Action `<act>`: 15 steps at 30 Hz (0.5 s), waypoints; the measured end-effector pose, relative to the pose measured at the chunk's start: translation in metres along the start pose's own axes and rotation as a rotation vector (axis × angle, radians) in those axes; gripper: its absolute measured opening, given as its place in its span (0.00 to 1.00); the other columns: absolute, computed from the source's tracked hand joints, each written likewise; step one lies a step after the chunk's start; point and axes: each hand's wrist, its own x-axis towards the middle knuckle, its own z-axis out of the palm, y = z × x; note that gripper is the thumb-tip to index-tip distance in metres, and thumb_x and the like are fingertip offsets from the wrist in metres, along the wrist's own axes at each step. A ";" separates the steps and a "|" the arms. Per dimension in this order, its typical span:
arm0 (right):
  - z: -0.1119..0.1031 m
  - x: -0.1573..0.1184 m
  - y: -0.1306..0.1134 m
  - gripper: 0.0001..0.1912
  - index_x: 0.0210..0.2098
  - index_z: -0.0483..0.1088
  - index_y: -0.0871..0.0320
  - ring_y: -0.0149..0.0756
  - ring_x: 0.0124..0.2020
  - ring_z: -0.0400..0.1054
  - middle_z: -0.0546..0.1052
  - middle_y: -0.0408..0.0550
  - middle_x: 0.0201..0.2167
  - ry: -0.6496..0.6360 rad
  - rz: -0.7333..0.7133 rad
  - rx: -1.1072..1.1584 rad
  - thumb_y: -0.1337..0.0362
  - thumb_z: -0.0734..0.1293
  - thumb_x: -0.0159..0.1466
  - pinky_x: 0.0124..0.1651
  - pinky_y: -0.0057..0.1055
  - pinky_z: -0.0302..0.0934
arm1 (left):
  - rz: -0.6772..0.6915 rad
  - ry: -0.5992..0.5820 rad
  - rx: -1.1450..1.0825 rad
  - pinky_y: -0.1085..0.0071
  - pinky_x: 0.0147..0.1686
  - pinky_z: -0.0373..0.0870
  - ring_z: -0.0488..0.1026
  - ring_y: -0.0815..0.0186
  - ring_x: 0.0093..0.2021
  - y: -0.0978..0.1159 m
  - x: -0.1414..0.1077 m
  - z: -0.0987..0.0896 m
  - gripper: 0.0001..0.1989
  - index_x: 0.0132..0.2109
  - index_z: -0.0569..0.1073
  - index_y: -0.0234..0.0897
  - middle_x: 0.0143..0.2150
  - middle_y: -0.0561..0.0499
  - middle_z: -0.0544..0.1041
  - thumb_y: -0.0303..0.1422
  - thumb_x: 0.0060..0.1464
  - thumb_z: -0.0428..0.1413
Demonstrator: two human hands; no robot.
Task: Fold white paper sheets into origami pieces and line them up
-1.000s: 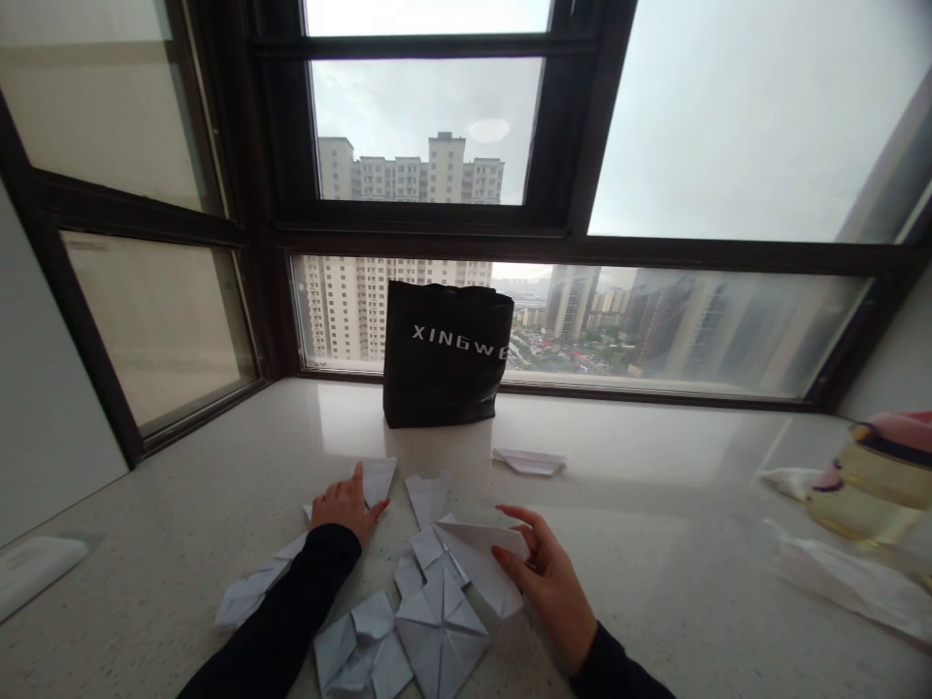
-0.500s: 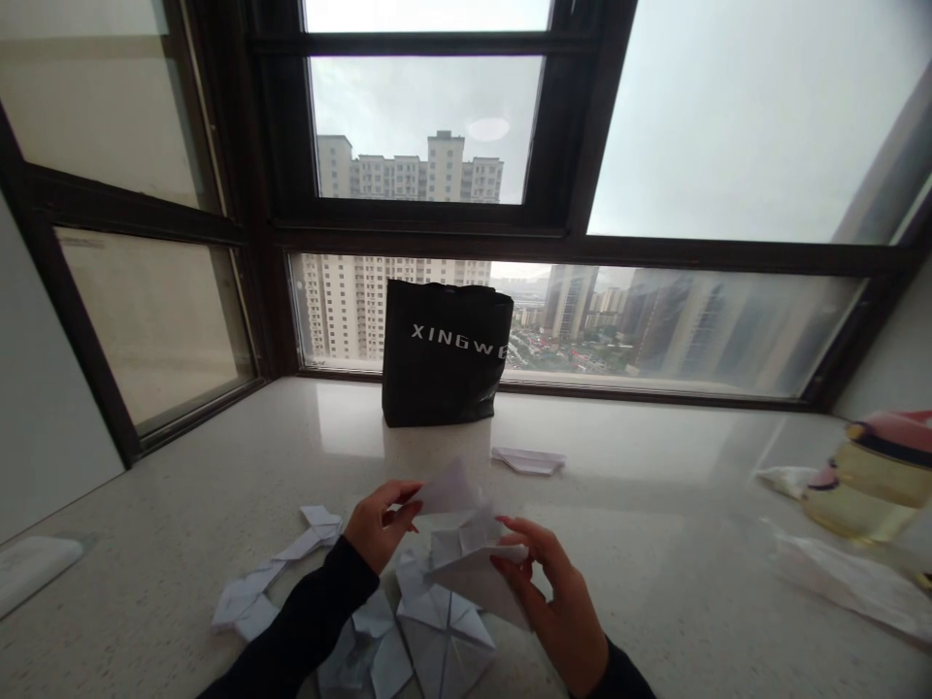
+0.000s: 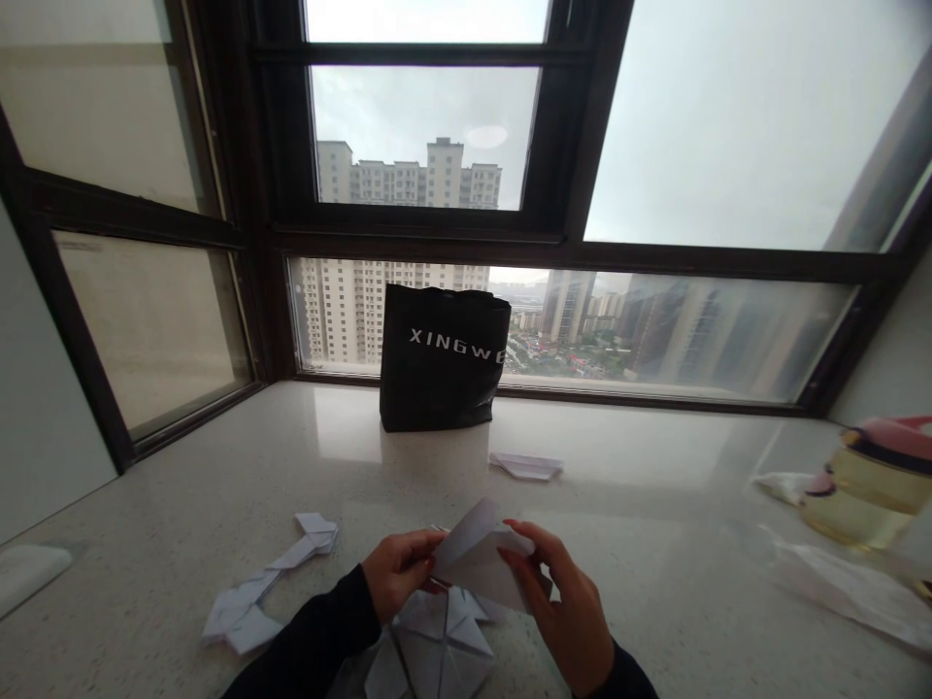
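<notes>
My left hand pinches the left edge of a folded white paper in the lower middle of the view. Fingers of my right hand grip the same paper's upper right side. One flap of it stands up between the two hands. Just beneath lies a group of folded white paper pieces, partly hidden by the hands and the held paper. Left of my left forearm, a chain of folded paper pieces rests on the speckled white surface.
A black bag stands by the window. In front of it lies a folded paper strip. At right are a yellowish bottle with a pink lid and crumpled plastic. A white object lies far left.
My left hand has moved right and down, bringing its paper against the one in my right hand. The two sheets, apart before, now overlap.
</notes>
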 end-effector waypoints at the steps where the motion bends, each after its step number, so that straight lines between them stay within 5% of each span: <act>1: 0.000 0.000 0.000 0.10 0.39 0.63 0.55 0.30 0.23 0.66 0.74 0.46 0.30 -0.005 0.009 -0.001 0.64 0.59 0.57 0.25 0.22 0.63 | -0.003 -0.037 -0.023 0.67 0.34 0.67 0.72 0.62 0.32 -0.001 0.000 0.001 0.25 0.44 0.70 0.34 0.33 0.47 0.74 0.45 0.39 0.56; 7: 0.005 -0.004 0.006 0.12 0.42 0.62 0.55 0.29 0.24 0.66 0.74 0.46 0.31 -0.077 0.059 0.041 0.64 0.59 0.57 0.26 0.23 0.63 | -0.053 -0.084 -0.069 0.67 0.36 0.66 0.72 0.61 0.34 0.003 -0.004 0.013 0.22 0.43 0.70 0.33 0.34 0.46 0.74 0.41 0.41 0.57; 12: 0.008 0.001 0.007 0.27 0.48 0.57 0.58 0.40 0.39 0.63 0.67 0.53 0.44 0.065 0.124 0.063 0.60 0.65 0.50 0.38 0.34 0.61 | -0.102 -0.104 -0.012 0.68 0.36 0.66 0.72 0.62 0.34 0.011 -0.004 0.015 0.24 0.45 0.69 0.30 0.32 0.45 0.75 0.43 0.42 0.55; 15: 0.009 0.004 0.006 0.13 0.31 0.68 0.59 0.38 0.31 0.65 0.72 0.47 0.29 -0.130 0.272 0.161 0.56 0.65 0.50 0.33 0.31 0.60 | -0.092 -0.124 0.135 0.67 0.35 0.67 0.72 0.61 0.35 0.022 -0.009 -0.001 0.29 0.48 0.65 0.31 0.35 0.44 0.75 0.46 0.41 0.54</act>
